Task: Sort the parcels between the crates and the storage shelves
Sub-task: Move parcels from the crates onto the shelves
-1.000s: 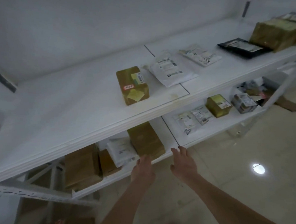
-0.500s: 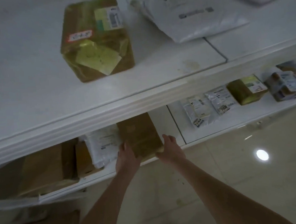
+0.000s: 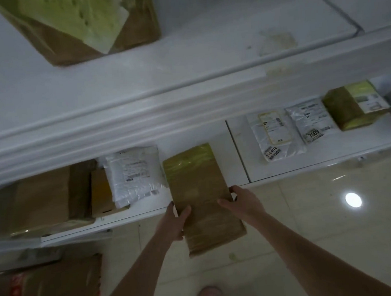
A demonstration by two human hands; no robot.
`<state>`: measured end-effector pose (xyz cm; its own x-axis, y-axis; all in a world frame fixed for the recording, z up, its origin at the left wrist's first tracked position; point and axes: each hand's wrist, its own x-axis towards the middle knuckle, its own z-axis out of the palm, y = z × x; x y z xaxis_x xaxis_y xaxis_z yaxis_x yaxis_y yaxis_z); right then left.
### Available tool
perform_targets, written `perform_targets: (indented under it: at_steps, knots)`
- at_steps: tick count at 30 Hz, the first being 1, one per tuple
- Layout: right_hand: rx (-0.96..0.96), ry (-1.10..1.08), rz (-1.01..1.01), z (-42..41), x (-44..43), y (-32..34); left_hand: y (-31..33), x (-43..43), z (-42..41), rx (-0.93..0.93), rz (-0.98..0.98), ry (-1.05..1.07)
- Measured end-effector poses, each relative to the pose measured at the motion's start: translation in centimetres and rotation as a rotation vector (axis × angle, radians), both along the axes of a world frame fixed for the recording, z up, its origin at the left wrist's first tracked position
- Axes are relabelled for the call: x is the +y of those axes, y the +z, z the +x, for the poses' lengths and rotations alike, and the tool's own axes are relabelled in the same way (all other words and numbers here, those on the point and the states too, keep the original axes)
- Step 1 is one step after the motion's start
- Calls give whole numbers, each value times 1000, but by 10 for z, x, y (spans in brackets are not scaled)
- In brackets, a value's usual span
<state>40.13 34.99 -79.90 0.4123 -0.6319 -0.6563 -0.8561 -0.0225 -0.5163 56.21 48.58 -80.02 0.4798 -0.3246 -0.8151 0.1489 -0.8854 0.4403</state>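
Parcel first: a long brown cardboard parcel [image 3: 201,198], bound in tape, sits in the centre of the frame. Its long axis runs from the lower shelf [image 3: 228,161] down toward the bottom of the frame, leaning slightly right. Its far end, wrapped in yellowish tape, lies on the shelf board. Its near end hangs past the shelf's front edge, over the tiled floor [image 3: 311,227].

The hands flank the parcel across its short width. The left hand [image 3: 173,223] grips the left long edge, thumb over the top face and fingers hidden beneath. The right hand [image 3: 245,202] grips the right long edge a little higher in the frame, thumb likewise on top. Both sit close to the shelf edge and neither is clearly nearer, so the load looks shared.

A white poly mailer [image 3: 134,175] lies just left of the parcel's far end, close but seemingly not touching it. The coming move probably runs along the long axis, either toward the bottom of the frame to draw the parcel clear, or back in. A sideways swing risks nudging the mailer.
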Motion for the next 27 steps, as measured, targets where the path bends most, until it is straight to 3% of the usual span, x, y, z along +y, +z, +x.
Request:
perform_targets:
  at_steps: [5,10,18,23,27]
  knots:
    - [-125,-237,229,-1,6,-5,-3,3,-15,46,-202,212]
    - [-268,-525,444,-36,31,21,30,16,-38,71,-269,206]
    - [-454,-526,467,-94,43,129,123,33,-73,146,-345,176]
    - [-563,-591,628,-132,46,189,182,48,-88,311,-367,330]
    - [-539,-687,657,-155,47,216,221,64,-93,394,-402,367]
